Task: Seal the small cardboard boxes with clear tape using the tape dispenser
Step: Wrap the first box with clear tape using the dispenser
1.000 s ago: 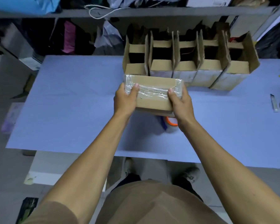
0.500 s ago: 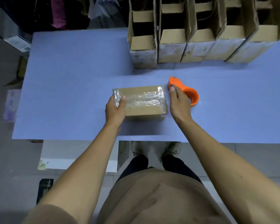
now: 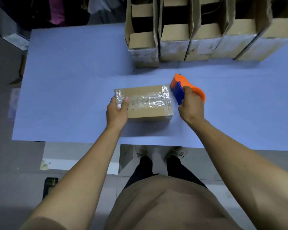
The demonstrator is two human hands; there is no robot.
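Note:
A small closed cardboard box (image 3: 146, 112) lies flat on the blue table (image 3: 73, 83), with clear tape along its top seam and over both ends. My left hand (image 3: 117, 111) holds the box's left end, thumb on the taped top. My right hand (image 3: 192, 106) grips the orange and blue tape dispenser (image 3: 181, 82), which sits tilted just off the box's right end, close to the taped edge.
A row of several open cardboard boxes (image 3: 204, 40) with raised flaps stands along the table's far side, to the right of centre. The table's near edge (image 3: 156, 143) lies just in front of my feet. Dark shelving with clutter fills the far left.
The box came down from in front of the open boxes onto the table. My right hand let go of the box, reached the dispenser and now grips it, tilted up beside the box.

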